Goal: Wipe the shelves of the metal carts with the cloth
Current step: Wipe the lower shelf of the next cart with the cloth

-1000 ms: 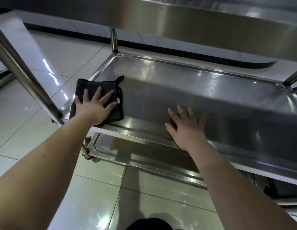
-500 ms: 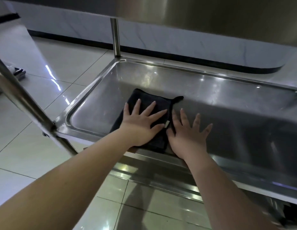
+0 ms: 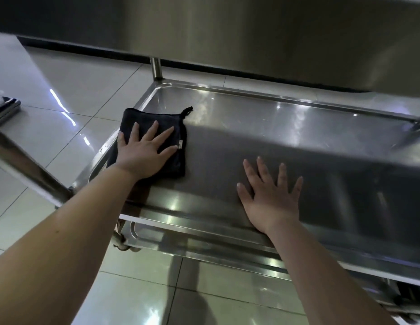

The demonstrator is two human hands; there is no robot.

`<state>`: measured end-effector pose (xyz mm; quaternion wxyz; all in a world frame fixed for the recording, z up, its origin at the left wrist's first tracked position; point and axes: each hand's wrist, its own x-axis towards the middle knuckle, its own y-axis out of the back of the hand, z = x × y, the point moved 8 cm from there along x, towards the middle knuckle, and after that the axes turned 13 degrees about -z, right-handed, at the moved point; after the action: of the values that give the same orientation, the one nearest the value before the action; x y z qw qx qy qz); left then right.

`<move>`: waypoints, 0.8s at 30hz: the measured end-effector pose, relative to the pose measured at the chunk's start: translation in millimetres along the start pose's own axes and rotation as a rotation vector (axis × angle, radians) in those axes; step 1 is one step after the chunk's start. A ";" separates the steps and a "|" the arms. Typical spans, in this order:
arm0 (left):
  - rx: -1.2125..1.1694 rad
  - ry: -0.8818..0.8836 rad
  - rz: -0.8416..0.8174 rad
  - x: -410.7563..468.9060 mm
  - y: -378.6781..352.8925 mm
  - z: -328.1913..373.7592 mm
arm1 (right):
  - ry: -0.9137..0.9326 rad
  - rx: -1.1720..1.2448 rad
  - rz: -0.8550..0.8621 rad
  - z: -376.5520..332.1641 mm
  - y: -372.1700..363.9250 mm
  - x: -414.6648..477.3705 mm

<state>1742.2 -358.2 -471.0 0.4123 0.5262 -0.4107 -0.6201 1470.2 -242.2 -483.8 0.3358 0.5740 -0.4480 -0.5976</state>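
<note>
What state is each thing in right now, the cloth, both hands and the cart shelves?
black cloth: folded, lying flat at the left end of the middle shelf, pressed under a palm.
left hand: open, fingers spread, flat on the cloth.
right hand: open, flat on bare metal, holding nothing.
middle shelf: bare apart from the cloth and hands.
lower shelf: mostly hidden below.

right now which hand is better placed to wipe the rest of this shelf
Left. The left hand already lies flat on the black cloth at the middle shelf's left end; the right hand rests bare on the metal.
</note>
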 end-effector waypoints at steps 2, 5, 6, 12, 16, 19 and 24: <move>-0.010 0.005 0.013 0.4 0.6 -1.8 | 0.001 -0.010 -0.022 -1.2 1.5 2.2; -0.007 0.004 0.026 6.7 0.1 -2.7 | 0.053 0.009 0.004 -4.1 16.0 23.5; -0.008 0.004 0.028 8.2 0.3 -3.0 | 0.080 0.026 0.014 -5.8 23.7 36.0; -0.028 0.010 0.018 6.7 0.7 2.2 | 0.135 0.022 0.021 -17.7 37.3 78.3; 0.009 -0.053 0.004 19.7 3.3 53.3 | 0.136 0.009 0.053 -16.1 34.4 73.9; 0.058 -0.156 -0.002 52.4 7.1 118.0 | 0.142 -0.004 0.053 -16.6 34.5 74.6; 0.132 -0.226 -0.065 96.9 16.5 191.4 | 0.126 0.083 0.122 -10.0 36.7 76.3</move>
<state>1543.5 -440.5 -465.0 0.3076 0.4919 -0.4772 -0.6601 1467.2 -327.3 -478.8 0.3749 0.5956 -0.4844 -0.5197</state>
